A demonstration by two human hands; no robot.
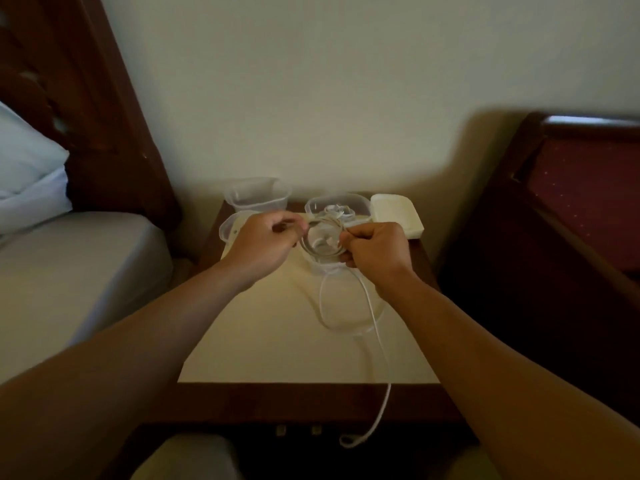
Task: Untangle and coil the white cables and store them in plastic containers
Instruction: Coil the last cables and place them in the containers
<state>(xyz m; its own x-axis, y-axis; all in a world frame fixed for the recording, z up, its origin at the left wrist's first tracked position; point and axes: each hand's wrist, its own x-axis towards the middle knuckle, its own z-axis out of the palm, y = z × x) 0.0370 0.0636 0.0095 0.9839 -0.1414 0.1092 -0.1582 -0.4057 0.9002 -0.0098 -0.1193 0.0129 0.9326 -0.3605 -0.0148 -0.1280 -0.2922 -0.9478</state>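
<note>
White cable [323, 249] coiled round, pinched by left hand [263, 242] and right hand [375, 249], clear plastic container [325, 265] beneath (mostly hidden), loose tail overhanging surface [263, 334].

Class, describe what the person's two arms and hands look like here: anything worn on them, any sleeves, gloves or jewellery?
Both forearms are bare as far as the frame shows, with no sleeves in view. The left hand and right hand wear no gloves; no watch, bracelet or ring is visible.

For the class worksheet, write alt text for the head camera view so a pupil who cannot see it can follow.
Two hands coil a white cable above a small bedside table: the left hand and right hand each grip the loop, and its loose end trails off the table's front edge. Clear plastic containers stand behind, one already holding cable.
</note>
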